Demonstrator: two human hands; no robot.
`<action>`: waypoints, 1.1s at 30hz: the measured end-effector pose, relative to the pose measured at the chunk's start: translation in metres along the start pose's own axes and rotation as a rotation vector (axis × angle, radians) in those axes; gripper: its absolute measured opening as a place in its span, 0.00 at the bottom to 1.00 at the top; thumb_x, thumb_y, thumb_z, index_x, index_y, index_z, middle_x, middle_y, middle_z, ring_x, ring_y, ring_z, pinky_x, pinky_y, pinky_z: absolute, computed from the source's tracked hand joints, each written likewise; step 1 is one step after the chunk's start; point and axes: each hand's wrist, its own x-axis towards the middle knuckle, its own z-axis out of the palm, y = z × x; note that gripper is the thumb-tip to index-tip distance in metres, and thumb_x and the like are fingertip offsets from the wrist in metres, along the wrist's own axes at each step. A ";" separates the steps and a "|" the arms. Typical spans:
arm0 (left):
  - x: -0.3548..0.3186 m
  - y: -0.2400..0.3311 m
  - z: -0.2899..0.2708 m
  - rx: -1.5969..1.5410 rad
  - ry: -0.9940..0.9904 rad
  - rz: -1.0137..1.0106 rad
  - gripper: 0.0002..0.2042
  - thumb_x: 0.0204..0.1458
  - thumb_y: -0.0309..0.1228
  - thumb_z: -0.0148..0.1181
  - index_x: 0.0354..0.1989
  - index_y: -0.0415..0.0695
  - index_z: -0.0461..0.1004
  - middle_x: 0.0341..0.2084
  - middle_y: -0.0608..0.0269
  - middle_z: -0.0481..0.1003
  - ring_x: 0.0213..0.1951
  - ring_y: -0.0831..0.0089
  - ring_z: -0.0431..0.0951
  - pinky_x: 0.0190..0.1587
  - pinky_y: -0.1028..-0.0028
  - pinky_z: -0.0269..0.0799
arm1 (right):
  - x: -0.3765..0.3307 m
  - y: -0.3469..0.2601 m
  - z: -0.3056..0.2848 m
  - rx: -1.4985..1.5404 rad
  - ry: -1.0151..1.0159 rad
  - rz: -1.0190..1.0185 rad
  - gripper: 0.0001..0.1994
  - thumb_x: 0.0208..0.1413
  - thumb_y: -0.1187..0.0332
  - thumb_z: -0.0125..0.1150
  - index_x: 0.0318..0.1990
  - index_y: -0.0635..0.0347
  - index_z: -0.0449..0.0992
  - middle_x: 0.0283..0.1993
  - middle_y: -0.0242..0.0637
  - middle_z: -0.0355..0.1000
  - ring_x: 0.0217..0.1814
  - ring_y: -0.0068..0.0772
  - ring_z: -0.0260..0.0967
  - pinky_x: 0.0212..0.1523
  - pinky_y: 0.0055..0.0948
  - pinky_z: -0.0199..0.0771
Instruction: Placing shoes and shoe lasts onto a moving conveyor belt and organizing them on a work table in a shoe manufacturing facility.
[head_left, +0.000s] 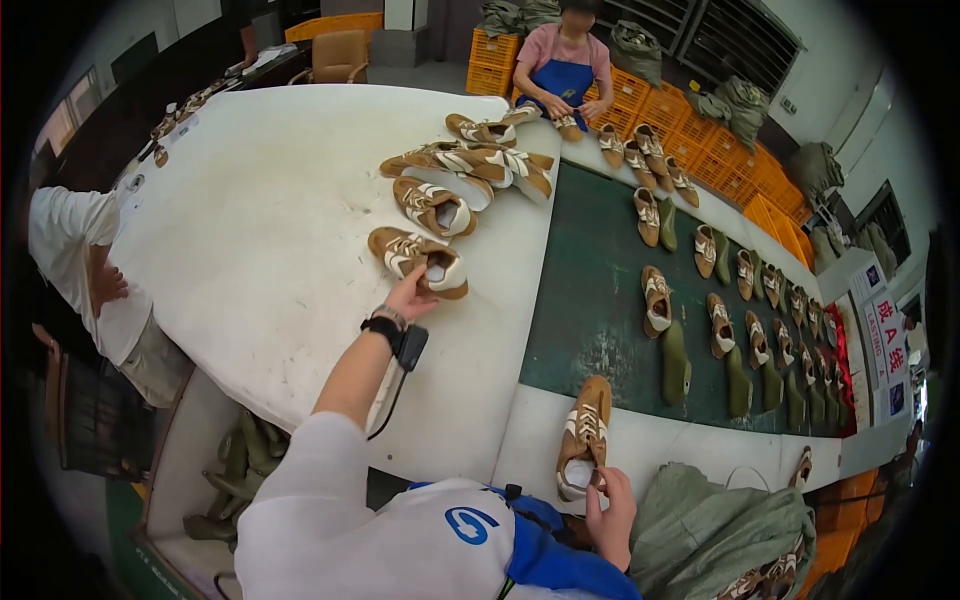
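Left hand [408,297] nearly closed, pinching collar of tan shoe [397,250] on table [250,210]. Right hand [612,512] curled, thumb and finger pinching heel of second shoe [588,430]. Both shoes likely light, uppers soft, soles stiffer; heel collar suits grip. Other shoes [420,197] beyond left hand; green lasts [676,368] ahead of right.

Shoes [415,200] stretch from the table's [250,250] far right corner down its right side. Right of it, a belt [590,270] carries more shoes [656,298] beside lasts [676,368]. Crates [715,165] stand behind the belt's far edge; a shoe [587,428] sits on the ledge [530,430] along its near edge.
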 end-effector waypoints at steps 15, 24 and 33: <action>0.144 0.027 0.025 0.471 0.193 0.280 0.26 0.43 0.30 0.57 0.52 0.39 0.56 0.47 0.55 0.61 0.45 0.62 0.65 0.43 0.64 0.66 | -0.003 -0.012 0.002 -0.112 -0.070 0.223 0.13 0.43 0.76 0.59 0.40 0.63 0.71 0.35 0.44 0.70 0.29 0.36 0.71 0.30 0.28 0.72; 0.107 -0.062 0.054 0.750 0.279 0.514 0.30 0.42 0.27 0.56 0.57 0.35 0.54 0.51 0.48 0.61 0.53 0.61 0.61 0.54 0.69 0.57 | -0.064 0.027 -0.098 -0.526 0.583 0.269 0.09 0.49 0.76 0.52 0.39 0.66 0.71 0.32 0.44 0.70 0.31 0.35 0.69 0.33 0.27 0.68; -0.166 -0.277 0.234 0.910 -1.268 0.251 0.12 0.48 0.26 0.53 0.42 0.39 0.69 0.36 0.61 0.73 0.40 0.74 0.73 0.43 0.75 0.68 | -0.311 0.197 -0.151 -0.664 0.605 0.719 0.20 0.51 0.64 0.47 0.51 0.62 0.65 0.46 0.51 0.67 0.48 0.51 0.63 0.48 0.41 0.63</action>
